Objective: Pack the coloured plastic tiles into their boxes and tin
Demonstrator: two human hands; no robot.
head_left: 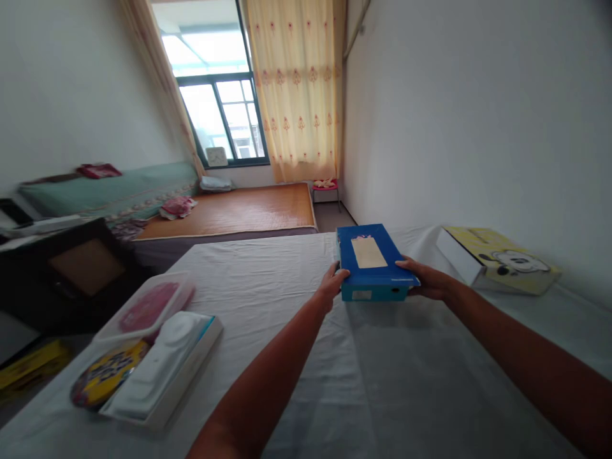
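Observation:
A blue shoebox-like cardboard box (pixel 329 252) is wrong to miss in the head view: its lid is on, with a pale rectangular panel on top and a white label on the near side. My left hand (pixel 333 282) grips its near left corner, thumb on the lid. On the opposite side my right hand (pixel 423 278) holds the right edge, thumb over the lid and fingers partly hidden underneath. The box is at the far part of the white-covered table (pixel 268 280); I cannot tell whether it rests on the cloth or is just above it.
To the right lies a yellow box with a cartoon dog (pixel 507 258). At the left are a clear plastic container (pixel 179 287), a white tray with white items (pixel 160 363) and a yellow-purple round package (pixel 112 373). A bed (pixel 239 207) stands beyond.

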